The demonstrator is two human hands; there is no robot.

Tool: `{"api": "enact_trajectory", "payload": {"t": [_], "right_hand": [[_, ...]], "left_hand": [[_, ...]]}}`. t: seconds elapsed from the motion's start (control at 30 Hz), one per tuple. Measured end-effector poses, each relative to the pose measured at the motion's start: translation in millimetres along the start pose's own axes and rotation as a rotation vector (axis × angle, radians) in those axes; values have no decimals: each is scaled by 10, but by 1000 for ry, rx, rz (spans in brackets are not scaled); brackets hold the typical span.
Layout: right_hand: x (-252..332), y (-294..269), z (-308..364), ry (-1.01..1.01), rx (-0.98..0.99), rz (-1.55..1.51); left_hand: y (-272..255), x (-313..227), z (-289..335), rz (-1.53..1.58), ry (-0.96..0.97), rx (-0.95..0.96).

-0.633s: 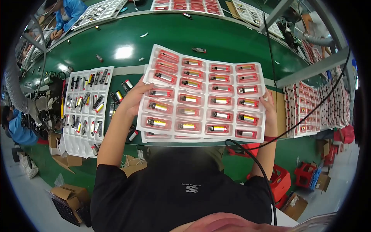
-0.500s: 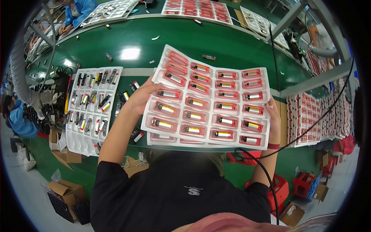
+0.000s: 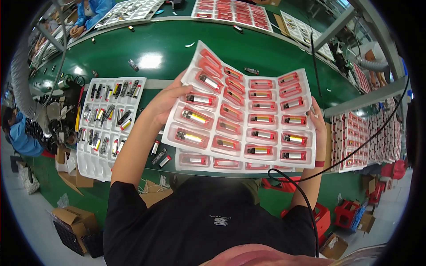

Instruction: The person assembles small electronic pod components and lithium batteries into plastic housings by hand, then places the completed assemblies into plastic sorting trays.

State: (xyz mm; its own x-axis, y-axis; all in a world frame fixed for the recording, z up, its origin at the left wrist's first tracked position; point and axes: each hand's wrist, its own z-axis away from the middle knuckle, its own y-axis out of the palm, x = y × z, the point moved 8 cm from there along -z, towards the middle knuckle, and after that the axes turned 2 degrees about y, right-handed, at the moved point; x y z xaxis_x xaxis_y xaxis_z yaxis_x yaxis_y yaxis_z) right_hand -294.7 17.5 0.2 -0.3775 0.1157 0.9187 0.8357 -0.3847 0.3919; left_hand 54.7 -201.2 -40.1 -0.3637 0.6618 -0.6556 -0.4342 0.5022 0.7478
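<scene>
A white plastic blister tray [image 3: 242, 133] is held up in front of me, bowed along its length with its far left corner lifted. Its pockets carry small red-cased parts [image 3: 262, 134] with silver or yellow cells. My left hand [image 3: 171, 101] grips the left edge, thumb on top and the other fingers mostly hidden beneath. At the right edge my right hand [image 3: 317, 128] is closed round the rim, partly hidden by the tray. Under its near side lies a second white tray [image 3: 212, 169] with similar red parts, mostly covered.
Left on the green bench [image 3: 177, 51] sits a white tray [image 3: 92, 167] of loose black, silver and yellow parts. Several loose parts [image 3: 159, 156] lie beside it. Stacked filled trays [image 3: 350, 137] stand at right. A black cable [image 3: 306, 199] hangs before my right arm.
The held tray has bent more, its far left corner rising and its right side tipping. More of the tray beneath shows at the near edge. Both hands keep their hold.
</scene>
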Motion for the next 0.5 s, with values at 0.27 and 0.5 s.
{"api": "enact_trajectory", "payload": {"t": [0.27, 0.5], "right_hand": [[73, -7, -268, -54, 34, 40], [152, 189, -980, -36, 172, -60]], "left_hand": [[38, -245, -118, -30, 49, -98], [45, -774, -457, -124, 105, -4]]}}
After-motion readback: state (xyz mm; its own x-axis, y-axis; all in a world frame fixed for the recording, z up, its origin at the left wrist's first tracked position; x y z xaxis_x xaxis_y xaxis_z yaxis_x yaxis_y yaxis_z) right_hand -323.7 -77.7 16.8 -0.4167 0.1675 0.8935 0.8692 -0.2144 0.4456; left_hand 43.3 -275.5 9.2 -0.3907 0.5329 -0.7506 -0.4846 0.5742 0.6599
